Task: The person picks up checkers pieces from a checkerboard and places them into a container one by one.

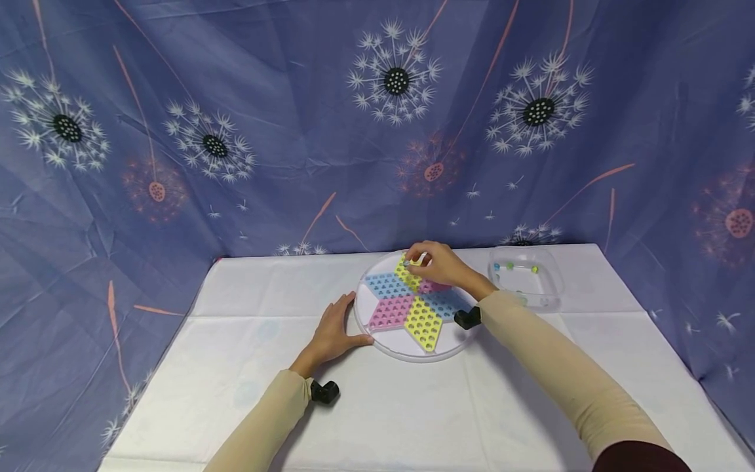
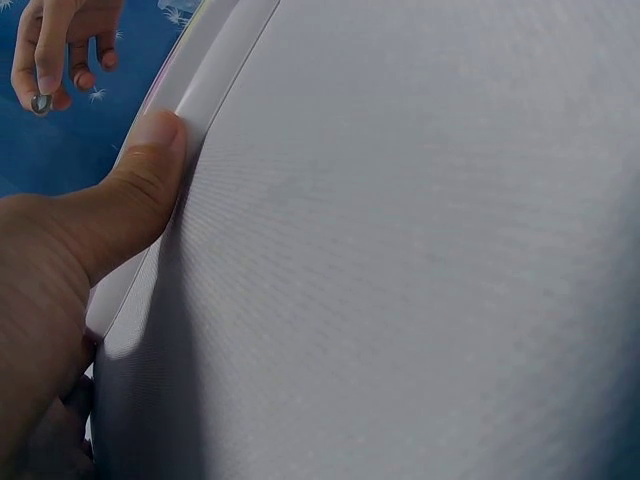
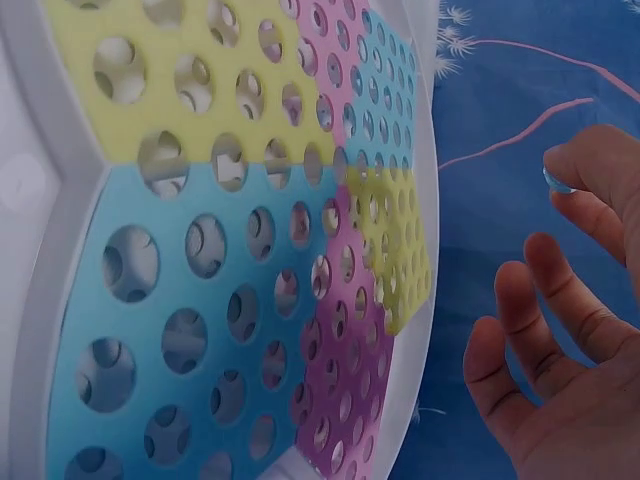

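A round white Chinese checkers board (image 1: 394, 339) with a star of yellow, pink and blue holed sections lies flat on the table. My left hand (image 1: 333, 334) rests against its left side, fingers along the rim and thumb at the front-left edge; in the left wrist view the thumb (image 2: 150, 170) touches the rim. Over the far yellow point, my right hand (image 1: 445, 265) pinches a glass marble (image 3: 558, 184) between thumb and index finger. Its other fingers are loosely bent, as the right wrist view shows. The holes in view hold no marbles.
A clear plastic tray (image 1: 519, 282) with several marbles stands right of the board, near the table's back edge. White cloth (image 1: 236, 288) covers the table. A blue curtain (image 1: 295, 131) with dandelion prints hangs behind and at the sides.
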`<state>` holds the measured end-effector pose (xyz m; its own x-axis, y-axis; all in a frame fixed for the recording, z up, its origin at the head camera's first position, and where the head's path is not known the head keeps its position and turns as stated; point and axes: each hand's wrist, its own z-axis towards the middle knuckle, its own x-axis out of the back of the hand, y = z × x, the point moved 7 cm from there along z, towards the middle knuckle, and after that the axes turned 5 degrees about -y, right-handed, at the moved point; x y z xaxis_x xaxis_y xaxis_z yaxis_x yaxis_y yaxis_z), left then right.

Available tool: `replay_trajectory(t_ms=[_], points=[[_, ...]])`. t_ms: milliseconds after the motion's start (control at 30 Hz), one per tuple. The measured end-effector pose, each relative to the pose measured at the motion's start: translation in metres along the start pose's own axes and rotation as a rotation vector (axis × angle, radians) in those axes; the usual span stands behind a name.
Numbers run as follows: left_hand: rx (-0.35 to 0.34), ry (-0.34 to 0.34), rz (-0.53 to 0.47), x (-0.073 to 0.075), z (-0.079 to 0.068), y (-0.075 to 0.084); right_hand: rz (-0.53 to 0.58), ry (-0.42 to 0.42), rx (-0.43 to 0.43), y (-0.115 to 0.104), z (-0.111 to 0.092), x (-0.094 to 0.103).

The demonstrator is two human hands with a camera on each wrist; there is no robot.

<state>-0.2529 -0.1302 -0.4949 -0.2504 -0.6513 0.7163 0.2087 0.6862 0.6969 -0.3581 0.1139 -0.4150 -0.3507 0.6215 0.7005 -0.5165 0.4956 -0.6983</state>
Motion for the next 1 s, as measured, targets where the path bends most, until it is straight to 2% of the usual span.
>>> replay_trajectory(t_ms=[433, 767, 1000], points=[[0.002, -0.004, -0.003, 0.0, -0.001, 0.0, -0.005, 0.041, -0.082, 0.013, -0.024, 0.023], [-0.014, 0.01, 0.003, -0.001, -0.002, -0.001, -0.034, 0.093, -0.152, 0.033, -0.052, 0.054], [-0.011, 0.008, 0.005, -0.001, -0.001, -0.002, -0.08, 0.121, -0.232, 0.046, -0.075, 0.077]])
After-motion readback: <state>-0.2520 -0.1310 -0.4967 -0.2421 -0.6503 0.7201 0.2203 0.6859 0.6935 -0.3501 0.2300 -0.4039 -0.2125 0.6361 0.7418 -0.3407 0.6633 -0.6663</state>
